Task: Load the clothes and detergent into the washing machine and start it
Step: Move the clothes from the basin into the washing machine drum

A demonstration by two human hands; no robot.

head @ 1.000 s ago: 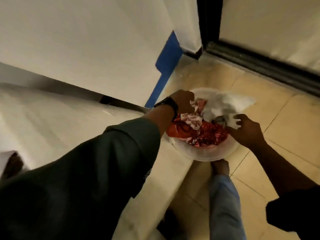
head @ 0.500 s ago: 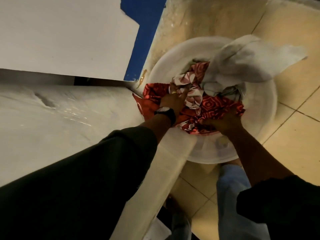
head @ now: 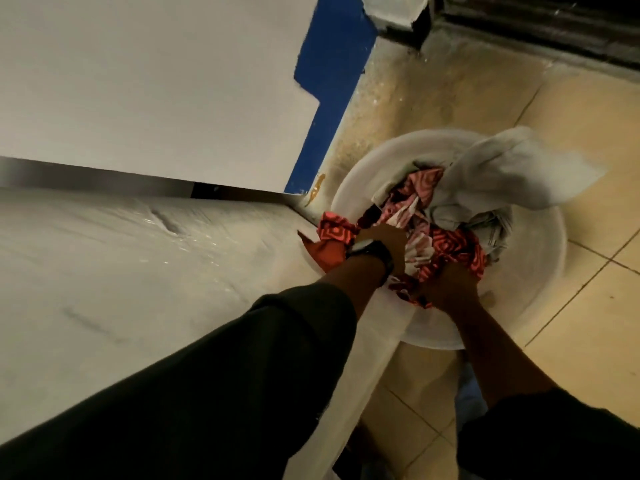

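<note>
A blue strip of painted wall runs down from the top edge of the view. Left of the blue strip, a flat white panel overlaps it with a stepped, ragged edge. A grey metallic band lies along the panel's lower edge. Just right of the strip the floor is a rough, speckled concrete patch. Farther right it becomes tan tiles divided by thin dark grout lines. Above and right of the strip is a chipped white corner piece. Beyond it, a dark threshold crosses the top right corner. The light is dim and warm, and it yellows the tiles.
</note>
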